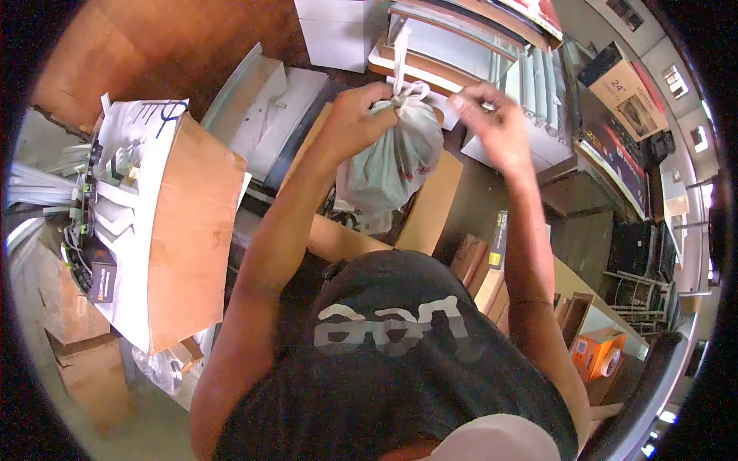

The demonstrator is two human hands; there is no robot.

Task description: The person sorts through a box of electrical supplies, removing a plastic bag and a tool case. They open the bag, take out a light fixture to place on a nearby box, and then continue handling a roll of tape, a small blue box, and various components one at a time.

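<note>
A white, thin plastic carrier bag [392, 165], knotted at the top, hangs in front of my chest with bulky contents that show only faintly through it. My left hand [357, 119] is closed in a pinch at the knot. One loose bag handle [401, 58] sticks up above the knot, and a small loop lies beside it. Off to the right of the knot is my right hand [496, 123], slightly blurred, its fingers loosely bent and apart with nothing in them. Below the bag stands an open cardboard box [430, 203] with small items inside, partly hidden by the bag.
A large carton with white sides [192, 230] stands at the left, holding cables and small boxes. White rolls [542, 88] and stacked panels are at the back right. A monitor box [626, 92] sits farther right. An orange box [596, 353] lies low at the right.
</note>
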